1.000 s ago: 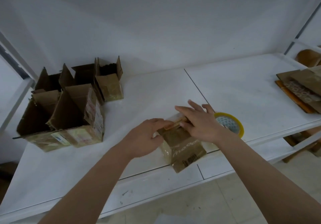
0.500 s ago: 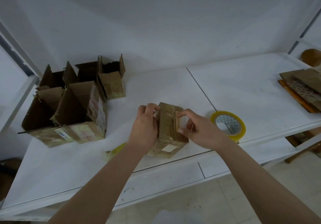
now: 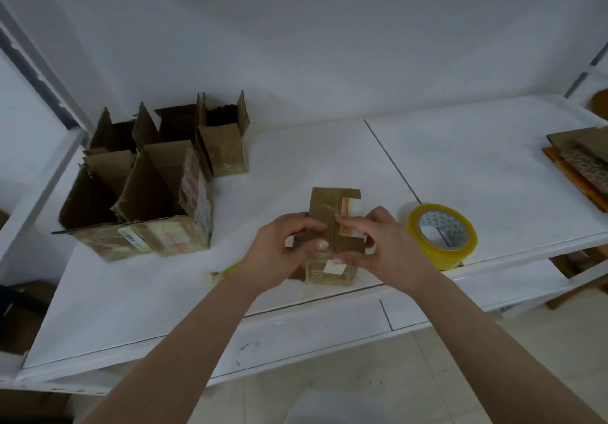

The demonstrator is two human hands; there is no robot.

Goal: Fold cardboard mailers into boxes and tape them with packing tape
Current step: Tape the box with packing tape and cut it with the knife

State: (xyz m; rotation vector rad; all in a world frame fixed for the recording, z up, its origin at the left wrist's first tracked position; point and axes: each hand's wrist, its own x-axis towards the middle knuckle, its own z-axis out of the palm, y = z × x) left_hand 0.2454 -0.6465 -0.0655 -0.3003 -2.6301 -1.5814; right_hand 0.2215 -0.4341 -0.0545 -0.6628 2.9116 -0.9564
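Both hands meet over a small cardboard box (image 3: 332,226) near the front edge of the white desk (image 3: 460,166). The left hand (image 3: 279,252) grips the box from its left side, fingers curled over the top and the thumb lying across the near flap. The right hand (image 3: 388,252) holds the right side, its forefinger and thumb pinching the flap edge where a pale label with an orange patch shows. The box stands on the desk, its top flaps partly folded, one flap sticking up at the far side; its lower front wall is glossy with tape and carries a small white sticker.

Just right of the box, close to the right hand but not touching it, a roll of packing tape (image 3: 442,236) with a yellowish rim lies flat on the desk near the front edge. At the left end of the desk a cluster of open boxes (image 3: 148,190) stands with flaps raised, several of them touching one another; the nearest shows printed labels on its side. At the far right edge a stack of flat cardboard mailers (image 3: 582,163) lies on the desk, partly cut off by the frame. Below the desk, pale floor tiles show between the two forearms.
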